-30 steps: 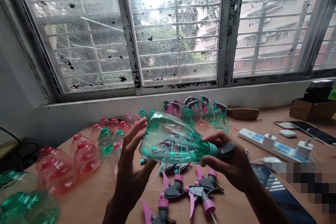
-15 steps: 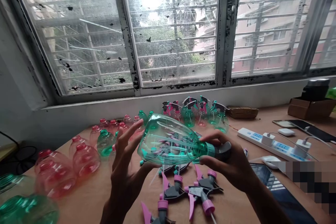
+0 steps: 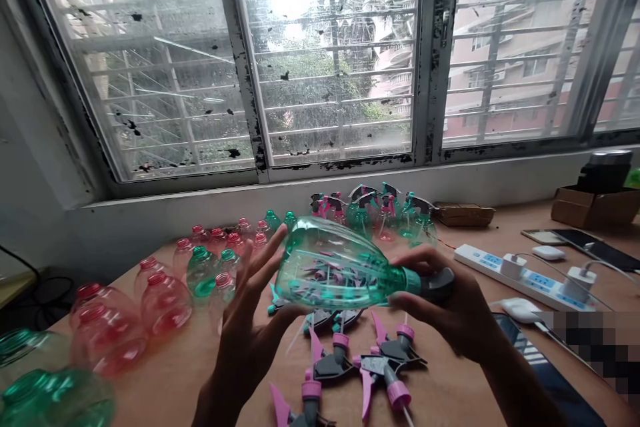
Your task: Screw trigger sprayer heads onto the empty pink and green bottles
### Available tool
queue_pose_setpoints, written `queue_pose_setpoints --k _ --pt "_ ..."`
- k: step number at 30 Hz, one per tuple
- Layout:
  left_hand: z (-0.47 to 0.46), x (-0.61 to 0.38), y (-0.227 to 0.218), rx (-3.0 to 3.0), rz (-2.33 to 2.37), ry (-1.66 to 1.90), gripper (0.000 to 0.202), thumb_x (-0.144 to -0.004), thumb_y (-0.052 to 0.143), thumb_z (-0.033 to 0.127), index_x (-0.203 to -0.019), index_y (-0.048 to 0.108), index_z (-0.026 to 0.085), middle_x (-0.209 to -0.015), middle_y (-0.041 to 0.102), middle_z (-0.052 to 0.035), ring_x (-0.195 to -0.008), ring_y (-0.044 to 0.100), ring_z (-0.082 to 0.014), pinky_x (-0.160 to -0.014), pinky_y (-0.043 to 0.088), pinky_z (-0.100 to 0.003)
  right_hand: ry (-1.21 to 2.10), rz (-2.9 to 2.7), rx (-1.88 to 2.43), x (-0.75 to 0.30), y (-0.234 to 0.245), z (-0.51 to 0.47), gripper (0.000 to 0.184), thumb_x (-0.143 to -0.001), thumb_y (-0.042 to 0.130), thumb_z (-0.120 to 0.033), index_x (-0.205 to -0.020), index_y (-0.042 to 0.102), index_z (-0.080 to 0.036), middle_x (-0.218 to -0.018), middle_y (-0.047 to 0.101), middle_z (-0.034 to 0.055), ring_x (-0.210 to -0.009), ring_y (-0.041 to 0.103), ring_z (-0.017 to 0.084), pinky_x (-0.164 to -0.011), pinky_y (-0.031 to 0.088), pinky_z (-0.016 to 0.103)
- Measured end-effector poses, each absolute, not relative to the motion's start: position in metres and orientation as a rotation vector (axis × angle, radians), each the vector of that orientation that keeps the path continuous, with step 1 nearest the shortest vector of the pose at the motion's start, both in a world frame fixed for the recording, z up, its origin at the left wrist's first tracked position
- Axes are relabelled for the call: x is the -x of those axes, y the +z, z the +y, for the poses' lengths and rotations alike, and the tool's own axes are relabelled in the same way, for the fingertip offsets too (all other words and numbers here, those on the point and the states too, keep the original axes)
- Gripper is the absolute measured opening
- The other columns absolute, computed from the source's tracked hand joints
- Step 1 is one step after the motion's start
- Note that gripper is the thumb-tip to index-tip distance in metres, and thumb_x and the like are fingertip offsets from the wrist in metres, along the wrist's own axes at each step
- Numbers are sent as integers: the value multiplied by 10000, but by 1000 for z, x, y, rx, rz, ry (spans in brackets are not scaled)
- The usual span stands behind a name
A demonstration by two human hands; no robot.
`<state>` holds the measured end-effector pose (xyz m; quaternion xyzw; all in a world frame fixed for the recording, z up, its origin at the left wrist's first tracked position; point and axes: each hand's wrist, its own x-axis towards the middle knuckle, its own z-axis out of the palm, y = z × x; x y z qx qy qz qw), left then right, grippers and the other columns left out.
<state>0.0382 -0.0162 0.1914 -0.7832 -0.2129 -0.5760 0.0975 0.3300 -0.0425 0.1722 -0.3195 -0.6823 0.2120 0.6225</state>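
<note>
A clear green spray bottle (image 3: 335, 267) lies sideways in the air, its base to the left and its teal collar and dark grey spray head (image 3: 437, 284) to the right. My right hand (image 3: 445, 307) is closed around the neck and collar. My left hand (image 3: 255, 313) is at the base with its fingers spread; the thumb meets the lower edge, and whether the fingertips touch is hard to tell. Below lie several loose trigger sprayers (image 3: 333, 363) with pink collars and triggers. More sprayers, partly teal, show blurred through the bottle.
Pink bottles (image 3: 165, 303) and green bottles (image 3: 55, 400) without sprayers stand along the left. Fitted spray bottles (image 3: 385, 220) stand by the window wall. To the right are a power strip (image 3: 525, 280), phones, a dark tablet (image 3: 545, 373) and a cardboard box (image 3: 595, 207).
The bottle and my right hand have shifted slightly right. My left hand has moved right too, its fingertips now closer to the base.
</note>
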Motion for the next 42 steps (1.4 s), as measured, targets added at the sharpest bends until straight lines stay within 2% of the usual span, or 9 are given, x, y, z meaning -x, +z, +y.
queue_pose_setpoints --k 4,10,17,22,25,30,35,38,42 --pt "-18 -42 195 2277 -563 -1647 696 -1015 743 181 -1624 461 367 -1613 636 -42 -1494 616 -233 -1391 297 -529 558 -1502 741 -331 171 -43 249 -862 928 -363 -1037 782 -262 -801 688 -3 -622 611 178 -503 463 262" --pt "-20 -44 187 2307 -785 -1752 724 -964 808 430 -1607 480 373 -1616 634 -66 -1504 604 -302 -1350 369 -579 489 -1524 777 -324 173 -45 277 -825 963 -355 -1024 790 -267 -782 709 -11 -614 616 162 -519 477 250" --pt "-15 -47 188 2357 -608 -1805 715 -997 716 90 -1601 488 396 -1634 605 -55 -1524 584 -269 -1288 496 -510 671 -1438 729 -321 172 -45 294 -869 918 -452 -1030 774 -251 -801 735 1 -577 695 175 -510 553 262" --pt "-21 -48 181 2492 -787 -1959 795 -842 937 357 -1515 515 332 -1626 588 -129 -1536 560 -356 -1218 559 -546 377 -1541 772 -316 173 -47 286 -827 960 -345 -1033 777 -269 -794 772 -10 -602 657 162 -542 529 241" --pt "-21 -49 184 2498 -704 -2041 617 -924 865 317 -1463 567 360 -1646 579 -100 -1556 540 -326 -1184 600 -493 379 -1555 760 -315 173 -48 294 -823 962 -352 -1030 769 -272 -775 758 -19 -578 627 155 -522 506 240" --pt "-17 -46 188 2533 -579 -1951 663 -1012 740 165 -1575 499 420 -1680 546 -68 -1589 499 -273 -1250 539 -476 529 -1511 765 -316 171 -48 279 -872 921 -395 -1048 751 -262 -748 718 -28 -513 589 145 -465 457 243" --pt "-19 -44 184 2534 -723 -2005 616 -884 884 456 -1401 572 334 -1587 626 -111 -1544 553 -333 -1212 566 -502 325 -1556 708 -315 168 -45 331 -830 966 -299 -1084 754 -298 -871 800 -24 -701 742 172 -624 591 224" --pt "-22 -48 185 2488 -733 -2146 489 -887 890 416 -1268 597 332 -1543 666 -76 -1520 585 -309 -1160 615 -450 323 -1569 706 -316 166 -44 325 -839 962 -315 -1087 753 -296 -866 793 -24 -699 743 167 -623 588 215" --pt "-27 -50 190 2576 -644 -2197 660 -860 921 373 -1417 567 378 -1653 577 -53 -1565 532 -281 -1219 562 -403 447 -1520 694 -321 167 -45 304 -870 940 -400 -1081 761 -272 -869 771 3 -671 741 178 -576 572 239"
